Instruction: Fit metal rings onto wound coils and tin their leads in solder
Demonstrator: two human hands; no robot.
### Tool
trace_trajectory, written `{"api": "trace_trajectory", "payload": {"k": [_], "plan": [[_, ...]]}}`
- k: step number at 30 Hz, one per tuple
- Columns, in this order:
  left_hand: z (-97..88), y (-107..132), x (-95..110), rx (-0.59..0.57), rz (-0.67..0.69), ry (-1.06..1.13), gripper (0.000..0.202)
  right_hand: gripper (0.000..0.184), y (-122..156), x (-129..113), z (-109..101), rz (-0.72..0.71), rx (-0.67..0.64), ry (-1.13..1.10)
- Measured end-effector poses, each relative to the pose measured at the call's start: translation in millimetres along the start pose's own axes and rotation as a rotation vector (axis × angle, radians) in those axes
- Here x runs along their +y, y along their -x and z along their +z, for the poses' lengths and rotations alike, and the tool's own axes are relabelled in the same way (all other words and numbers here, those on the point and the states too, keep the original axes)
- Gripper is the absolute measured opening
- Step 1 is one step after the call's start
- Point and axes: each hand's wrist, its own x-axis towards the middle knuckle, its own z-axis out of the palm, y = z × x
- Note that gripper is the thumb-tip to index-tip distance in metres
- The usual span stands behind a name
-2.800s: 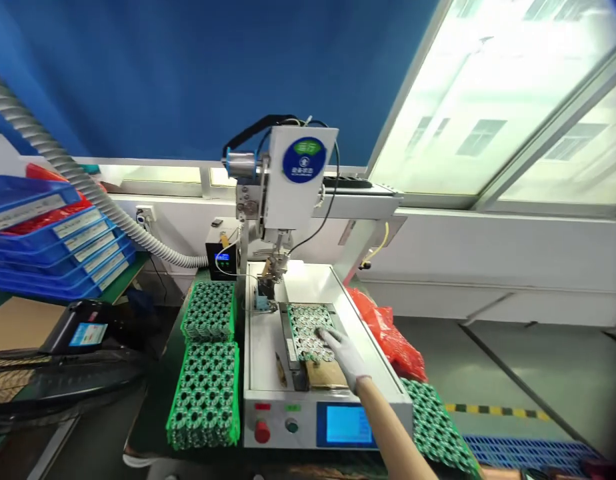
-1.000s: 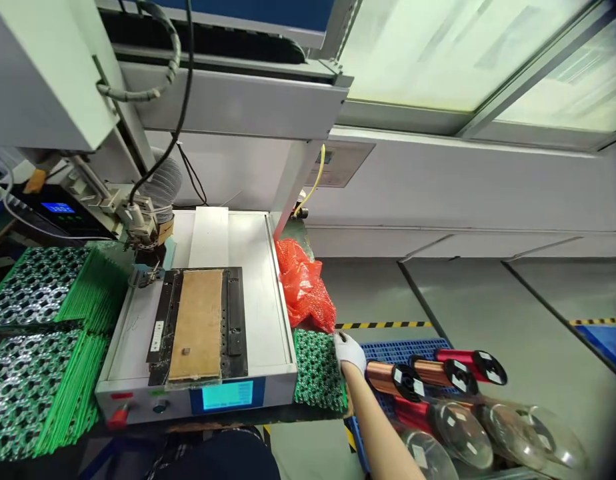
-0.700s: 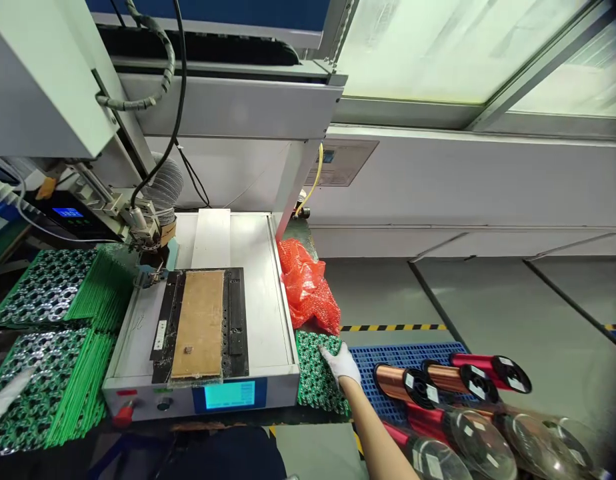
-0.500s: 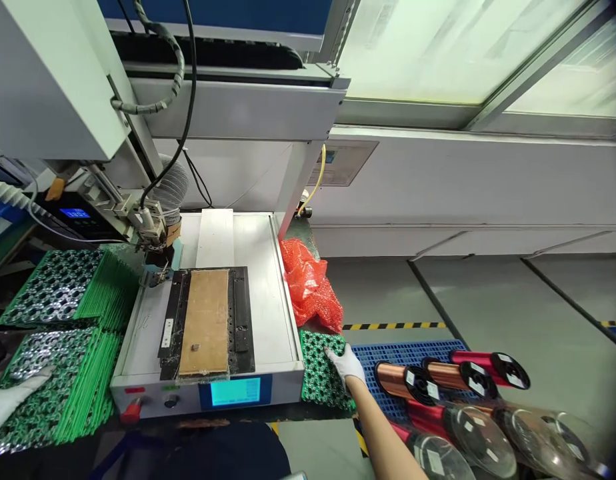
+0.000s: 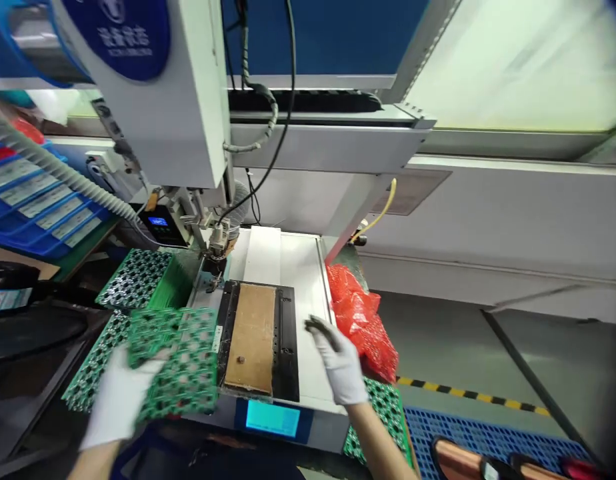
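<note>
Motion blur smears our left hand [image 5: 119, 400], gloved white; it grips a green panel [image 5: 181, 360] of round boards by its near edge, held just left of the machine's brown plate [image 5: 251, 333]. Our right hand [image 5: 338, 360] hovers over the white deck right of the plate, fingers spread wide, holding nothing. The red bag [image 5: 365, 327] crowds that side. Green stacks [image 5: 138, 277] lie left of the plate, partly hidden by the panel.

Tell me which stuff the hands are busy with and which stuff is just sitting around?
In use:
left hand
green circuit-board panel it holds
right hand
brown fixture plate on the white machine

Lying about:
crumpled red plastic bag
stacked blue plastic bins
copper wire spools
</note>
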Motion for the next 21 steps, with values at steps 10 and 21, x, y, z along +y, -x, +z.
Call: {"api": "trace_trajectory", "payload": {"k": [10, 21], "plan": [[120.6, 18.8, 52.6, -0.24, 0.584, -0.33, 0.069, 0.075, -49.9, 6.6, 104.2, 0.22, -0.144, -0.272], [141.7, 16.1, 48.6, -0.301, 0.738, -0.403, 0.07, 0.075, -71.5, 9.6, 112.9, 0.233, -0.055, -0.151]]}}
